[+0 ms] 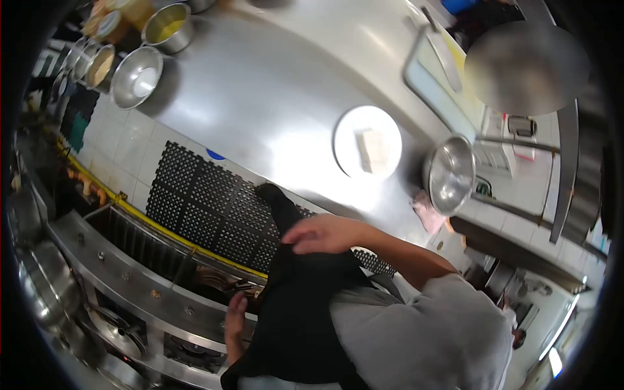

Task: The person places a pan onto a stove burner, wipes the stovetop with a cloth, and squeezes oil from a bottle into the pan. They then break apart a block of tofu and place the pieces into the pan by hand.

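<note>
My right hand (322, 234) hangs in front of my black apron, its fingers loose and slightly smeared, with nothing seen in them. Lower down, my left hand (235, 316) is partly hidden by the apron; its fingers point upward, apart, and hold nothing visible. Closest to my right hand on the steel table (253, 104) is a round white plate (348, 136), bearing a pale rectangular block (372, 151) whose kind I cannot make out. Beyond it stands a steel bowl (450, 174), beside a pink cloth (426, 213) at the table's edge.
A knife (444, 60) lies on a cutting board (437, 91). Steel bowls (136, 77) and a pot with yellow contents (168, 29) line the far end. A stove (156, 296) with burners and a pan (47, 284) runs opposite. Black perforated matting (201, 198) covers the floor between.
</note>
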Demonstrator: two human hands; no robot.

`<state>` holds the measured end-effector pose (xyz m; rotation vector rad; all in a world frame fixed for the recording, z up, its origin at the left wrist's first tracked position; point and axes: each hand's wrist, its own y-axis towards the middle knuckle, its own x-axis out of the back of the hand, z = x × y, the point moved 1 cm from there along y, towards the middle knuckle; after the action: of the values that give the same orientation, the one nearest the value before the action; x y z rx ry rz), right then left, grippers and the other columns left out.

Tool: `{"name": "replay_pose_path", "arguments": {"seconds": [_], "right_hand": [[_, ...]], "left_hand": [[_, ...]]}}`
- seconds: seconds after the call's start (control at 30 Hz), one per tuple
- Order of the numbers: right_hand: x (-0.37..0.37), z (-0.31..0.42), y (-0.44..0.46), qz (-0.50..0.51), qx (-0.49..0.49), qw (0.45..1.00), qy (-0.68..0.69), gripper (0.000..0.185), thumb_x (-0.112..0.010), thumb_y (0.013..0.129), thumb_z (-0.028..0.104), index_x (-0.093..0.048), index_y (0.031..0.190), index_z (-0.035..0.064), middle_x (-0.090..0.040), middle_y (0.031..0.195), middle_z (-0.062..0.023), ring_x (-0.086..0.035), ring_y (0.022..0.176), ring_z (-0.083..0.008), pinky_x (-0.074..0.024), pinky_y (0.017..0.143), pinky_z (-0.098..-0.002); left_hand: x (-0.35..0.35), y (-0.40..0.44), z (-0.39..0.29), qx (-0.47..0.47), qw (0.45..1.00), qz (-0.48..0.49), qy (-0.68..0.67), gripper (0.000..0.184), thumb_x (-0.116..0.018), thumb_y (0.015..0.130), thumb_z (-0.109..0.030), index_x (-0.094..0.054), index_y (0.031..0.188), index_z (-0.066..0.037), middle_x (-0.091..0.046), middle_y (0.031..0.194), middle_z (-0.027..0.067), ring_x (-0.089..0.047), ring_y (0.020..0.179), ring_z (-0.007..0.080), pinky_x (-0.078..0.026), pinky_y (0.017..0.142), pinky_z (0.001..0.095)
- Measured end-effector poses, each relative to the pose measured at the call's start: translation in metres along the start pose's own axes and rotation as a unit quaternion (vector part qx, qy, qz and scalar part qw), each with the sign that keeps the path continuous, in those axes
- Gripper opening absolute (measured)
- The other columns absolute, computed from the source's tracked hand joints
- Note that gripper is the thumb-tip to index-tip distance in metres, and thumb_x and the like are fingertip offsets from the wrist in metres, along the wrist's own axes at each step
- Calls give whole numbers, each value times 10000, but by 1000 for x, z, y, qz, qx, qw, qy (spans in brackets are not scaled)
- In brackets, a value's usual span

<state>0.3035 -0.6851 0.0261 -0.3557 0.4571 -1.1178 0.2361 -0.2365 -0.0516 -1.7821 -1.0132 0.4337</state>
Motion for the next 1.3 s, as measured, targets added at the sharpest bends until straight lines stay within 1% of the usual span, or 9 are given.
{"name": "replay_pose_path", "arguments": {"seconds": [0.1,0.2,0.4,0.5,0.6,0.87,1.0,1.13,1.3], "right_hand": [[0,-62,-111,-192,-174,966,12,325,-646,940,305,-705,1121,41,-721,1025,-114,-679,973,-188,-531,846,-351],[10,-135,-221,-458,-288,795,-275,242,-635,906,246,-705,938,17,-687,921,-213,-654,882,-393,-507,801,-458],[56,-232,-278,-773,-175,522,-316,376,-565,930,293,-646,938,-75,-662,884,-266,-630,820,-390,-480,758,-481],[31,-244,-270,-751,-149,615,-189,424,-587,929,280,-601,713,-84,-618,718,-210,-569,641,-337,-415,616,-467],[-19,-221,-248,-612,-65,598,-514,457,-670,919,278,-498,580,23,-492,630,-176,-508,649,-359,-370,609,-499],[-19,-209,-226,-472,17,597,-649,330,-622,959,323,-555,808,38,-538,814,-133,-513,844,-343,-404,780,-458],[-13,-204,-214,-373,64,642,-667,461,-724,863,446,-542,876,23,-511,852,-137,-487,894,-354,-378,840,-481],[-5,-205,-215,-324,42,647,-689,526,-846,743,430,-533,871,27,-506,854,-124,-484,883,-340,-377,822,-484],[1,-216,-216,-347,68,606,-712,500,-871,726,379,-502,824,56,-497,843,-98,-484,861,-316,-380,804,-455]], "left_hand": [[3,33,-55,-9,997,67,33,438,-595,985,-329,-604,1277,-3,-628,1180,108,-582,1016,149,-464,857,293],[-5,52,-98,5,980,136,146,432,-608,971,-329,-619,1247,3,-643,1156,126,-616,995,186,-491,853,332],[-27,51,-74,-180,929,132,297,447,-615,960,-328,-612,1263,2,-637,1228,186,-632,1098,287,-485,948,381],[-41,24,-70,-196,930,145,274,483,-614,969,-371,-598,1298,-18,-598,1316,184,-570,1230,297,-444,1025,371],[-44,16,-28,-152,955,155,202,523,-605,965,-422,-581,1328,-46,-587,1303,188,-562,1217,325,-435,1040,384],[-113,-31,245,24,958,62,278,600,-524,946,-548,-570,1343,-102,-492,1419,203,-401,1373,375,-305,1151,434],[-172,-98,281,346,922,51,-169,577,-515,947,-531,-581,1346,-119,-484,1444,181,-421,1360,372,-416,1069,454],[-245,-109,401,153,984,56,68,490,-596,949,-429,-638,1246,-41,-607,1305,114,-581,1174,317,-471,991,419],[-262,-53,368,277,886,-9,-373,556,-606,963,-415,-486,1405,-99,-578,1373,94,-572,1215,306,-456,995,475]]}}
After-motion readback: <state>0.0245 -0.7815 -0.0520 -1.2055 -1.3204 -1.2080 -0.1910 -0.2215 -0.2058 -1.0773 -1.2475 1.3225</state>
